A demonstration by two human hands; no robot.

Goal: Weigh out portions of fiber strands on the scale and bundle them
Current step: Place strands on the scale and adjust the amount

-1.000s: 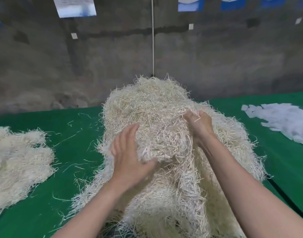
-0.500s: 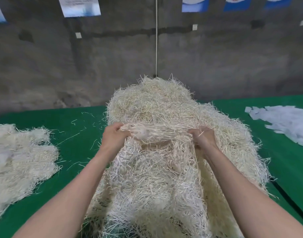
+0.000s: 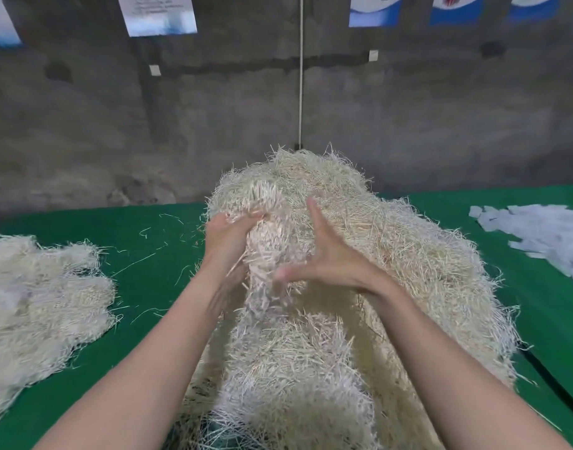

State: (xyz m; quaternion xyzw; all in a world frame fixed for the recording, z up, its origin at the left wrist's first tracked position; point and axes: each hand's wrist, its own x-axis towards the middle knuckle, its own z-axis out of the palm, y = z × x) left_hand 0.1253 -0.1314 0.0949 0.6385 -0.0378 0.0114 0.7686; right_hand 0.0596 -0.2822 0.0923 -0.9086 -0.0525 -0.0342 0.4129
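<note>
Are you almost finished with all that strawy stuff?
Not nearly. A flatter heap lies at the left of the green table, maybe finished portions. In hand: the left hand grips a clump while the right hand is spread open beside it. Left: the big pile to weigh and bundle.

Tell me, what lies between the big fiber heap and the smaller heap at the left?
Head view: only green table cover with a few loose strands separates the big heap from the smaller heap.
</note>
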